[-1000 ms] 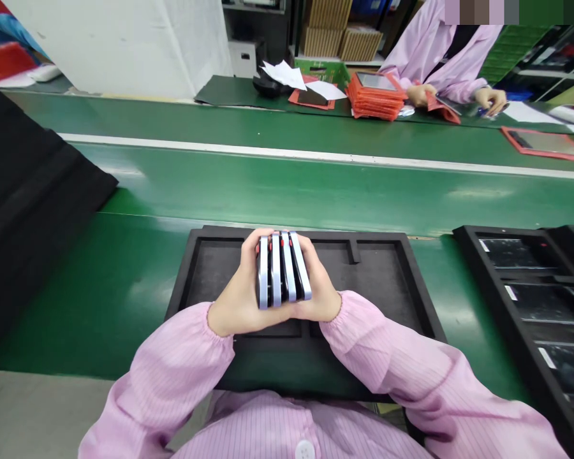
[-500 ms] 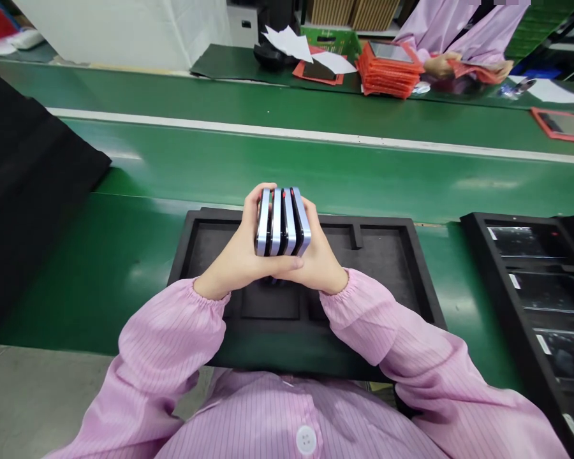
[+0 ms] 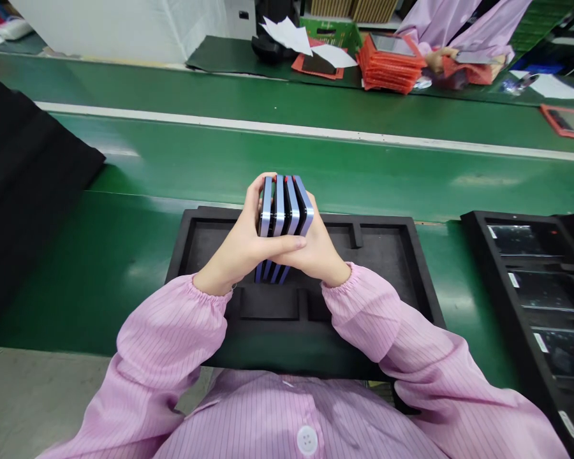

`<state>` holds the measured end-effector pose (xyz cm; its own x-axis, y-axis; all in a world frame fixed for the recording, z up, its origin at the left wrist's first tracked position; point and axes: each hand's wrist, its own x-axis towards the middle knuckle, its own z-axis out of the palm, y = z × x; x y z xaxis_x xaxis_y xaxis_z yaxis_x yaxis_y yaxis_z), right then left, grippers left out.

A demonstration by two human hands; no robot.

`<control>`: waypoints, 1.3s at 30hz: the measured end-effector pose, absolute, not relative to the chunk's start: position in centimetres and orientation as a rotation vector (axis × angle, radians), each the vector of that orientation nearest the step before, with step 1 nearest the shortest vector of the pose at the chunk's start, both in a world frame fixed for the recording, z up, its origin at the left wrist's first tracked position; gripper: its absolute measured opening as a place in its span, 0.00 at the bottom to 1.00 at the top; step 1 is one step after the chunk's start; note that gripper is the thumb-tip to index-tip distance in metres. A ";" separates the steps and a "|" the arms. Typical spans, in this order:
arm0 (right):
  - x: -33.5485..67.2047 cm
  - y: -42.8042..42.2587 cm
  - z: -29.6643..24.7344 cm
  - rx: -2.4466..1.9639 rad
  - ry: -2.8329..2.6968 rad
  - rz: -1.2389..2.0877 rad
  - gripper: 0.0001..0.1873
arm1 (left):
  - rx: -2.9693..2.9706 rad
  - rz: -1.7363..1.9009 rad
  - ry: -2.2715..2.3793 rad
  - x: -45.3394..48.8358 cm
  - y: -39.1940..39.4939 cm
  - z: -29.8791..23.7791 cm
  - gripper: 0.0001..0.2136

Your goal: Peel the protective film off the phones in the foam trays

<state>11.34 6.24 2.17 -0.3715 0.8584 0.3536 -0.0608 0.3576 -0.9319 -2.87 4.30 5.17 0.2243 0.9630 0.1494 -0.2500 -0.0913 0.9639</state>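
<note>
L hand (image 3: 242, 247) & R hand (image 3: 319, 254) clamp maybe four blue-edged phones (image 3: 285, 205) upright over black tray (image 3: 387, 268).

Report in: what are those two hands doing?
Left hand, right hand: both shut on stack of four slim devices. Stack on edge over black foam tray. Loaded tray at right, apart.

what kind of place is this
Probably an electronics assembly or packing line: a long green conveyor belt, a black foam tray, and a stack of slim phone-like devices clasped between the left hand and right hand.
</note>
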 end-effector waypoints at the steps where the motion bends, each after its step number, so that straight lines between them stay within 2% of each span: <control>1: 11.4 6.1 2.2 -0.716 -1.646 1.171 0.54 | 1.229 1.215 0.800 -2.9 4.2 5.1 0.44; 7: 11.6 5.4 2.4 -0.668 -1.697 1.094 0.54 | 1.404 1.165 0.779 -3.7 3.3 4.9 0.44; 13: 11.9 4.6 2.0 -0.655 -1.716 1.114 0.57 | 1.466 1.135 0.747 -3.9 2.6 4.7 0.48; 19: 12.1 4.3 1.5 -0.598 -1.865 1.000 0.58 | 1.556 1.078 0.674 -5.3 2.2 3.7 0.52; 23: 12.3 4.2 1.8 -0.539 -2.038 0.972 0.60 | 1.747 0.870 0.686 -7.5 2.4 4.1 0.43; 25: 12.4 4.1 2.0 -0.517 -2.092 0.962 0.58 | 1.812 0.856 0.730 -8.1 2.2 4.7 0.40; 28: 12.7 3.8 2.0 -0.513 -2.070 0.888 0.57 | 1.876 0.953 0.742 -8.0 1.5 5.1 0.43; 31: 12.8 4.0 1.8 -0.352 -2.047 0.693 0.53 | 2.032 1.107 0.649 -7.2 0.6 4.5 0.43; 35: 12.9 4.8 1.4 -0.030 -2.124 0.486 0.45 | 2.312 1.275 0.514 -6.9 -0.2 3.2 0.35; 37: 13.1 4.9 1.1 0.011 -2.159 0.489 0.42 | 2.382 1.306 0.488 -7.1 -0.3 2.9 0.32; 39: 13.4 4.8 0.6 -0.011 -2.174 0.487 0.36 | 2.435 1.322 0.482 -7.2 -0.5 2.8 0.30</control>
<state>13.37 4.81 0.61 -0.6108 0.1810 0.7708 -0.1649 0.9231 -0.3474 -7.24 -0.55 2.85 0.5126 0.4410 0.7368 0.1369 -0.8891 0.4369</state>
